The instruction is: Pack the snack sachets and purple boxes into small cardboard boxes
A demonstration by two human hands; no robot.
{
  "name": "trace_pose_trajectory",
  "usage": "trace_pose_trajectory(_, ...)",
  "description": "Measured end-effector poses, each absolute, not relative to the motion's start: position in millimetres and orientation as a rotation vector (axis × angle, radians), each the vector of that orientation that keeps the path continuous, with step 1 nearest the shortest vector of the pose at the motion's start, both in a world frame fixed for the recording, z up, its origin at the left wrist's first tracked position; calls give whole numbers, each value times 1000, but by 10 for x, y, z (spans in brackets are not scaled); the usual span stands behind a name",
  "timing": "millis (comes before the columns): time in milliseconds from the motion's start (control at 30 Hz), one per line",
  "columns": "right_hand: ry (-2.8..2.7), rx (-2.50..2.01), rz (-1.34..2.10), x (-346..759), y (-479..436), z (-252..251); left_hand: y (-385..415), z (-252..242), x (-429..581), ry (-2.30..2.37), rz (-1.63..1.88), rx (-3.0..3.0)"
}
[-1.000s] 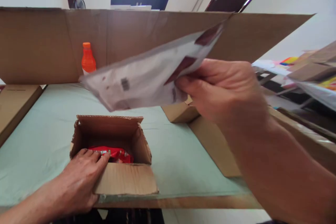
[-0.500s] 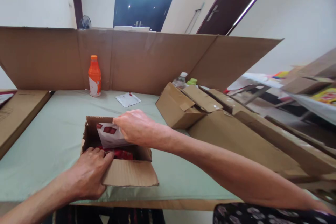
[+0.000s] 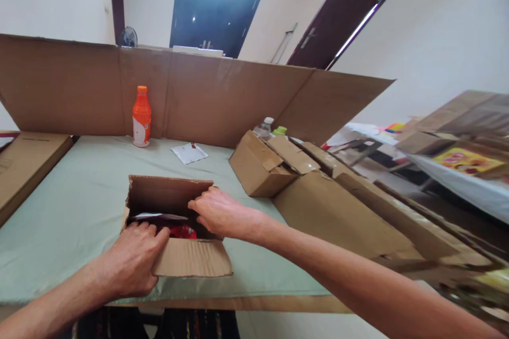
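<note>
An open cardboard box (image 3: pixel 193 258) stands near the table's front edge, its front flap folded outward. My left hand (image 3: pixel 135 254) is closed over the box's front left edge, fingers hooked inside. Within the box lie a white packet (image 3: pixel 159 216), seen nearly edge-on, and something red and shiny (image 3: pixel 183 231), partly hidden by the left hand. At the box's right wall, my right hand (image 3: pixel 217 211) reaches over the opening, fingers loosely bent, thumb apart, holding nothing visible. Another white packet (image 3: pixel 190 153) lies flat on the table behind the box.
An orange bottle (image 3: pixel 142 116) stands at the back against a cardboard screen (image 3: pixel 207 95). To the right are a small carton (image 3: pixel 258 167) and larger cartons (image 3: pixel 342 212), with a clear bottle (image 3: pixel 263 127) behind. A flat carton (image 3: pixel 32 164) lies on the left of the green-covered table (image 3: pixel 91 190).
My right hand has let go of the white packet, which has dropped lower into the box, and has moved slightly right. The left hand keeps its hold on the box.
</note>
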State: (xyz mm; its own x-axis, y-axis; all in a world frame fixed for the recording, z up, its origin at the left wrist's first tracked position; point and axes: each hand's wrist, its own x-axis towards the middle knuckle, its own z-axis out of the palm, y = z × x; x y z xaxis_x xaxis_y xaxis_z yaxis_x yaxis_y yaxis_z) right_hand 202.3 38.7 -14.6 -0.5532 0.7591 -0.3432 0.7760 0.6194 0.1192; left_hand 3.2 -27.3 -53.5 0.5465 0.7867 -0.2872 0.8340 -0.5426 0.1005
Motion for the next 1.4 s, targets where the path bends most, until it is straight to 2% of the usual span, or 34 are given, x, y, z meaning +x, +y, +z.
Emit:
trace_pose_trajectory(167, 2732, 1054, -40, 1900, 299, -72, -272, -542, 29, 1366, -295, 2558)
trace_pose_trajectory(367, 2651, 1100, -167, 1662, 518, -182, -291, -536, 36, 1377, -292, 2577)
trace_pose_trajectory(533, 2669, 1188, 72, 1696, 467, 153, -272, -534, 44, 1369, -276, 2564)
trace_pose_trajectory(633, 2581, 1050, 83, 1537, 452, 285, -256, -543, 55, 1362, -267, 2569)
trace_pose_trajectory(800, 2731, 890, -165, 1240, 686, 104, -253, -556, 44, 1368, -300, 2586)
trace_pose_trajectory(1000, 2771, 1087, -588, 1912, 690, -182, -271, -582, -19, 1321, -253, 2557)
trace_pose_trajectory(1133, 2661, 1179, -469, 2220, 492, -170, -256, -607, -30, 1306, -222, 2561)
trace_pose_trajectory(1267, 2479, 1071, -316, 2114, 363, -128, -249, -622, -31, 1327, -254, 2592)
trace_pose_trajectory(1400, 2453, 1210, -73, 2070, 336, -129, -265, -620, -19, 1349, -242, 2597)
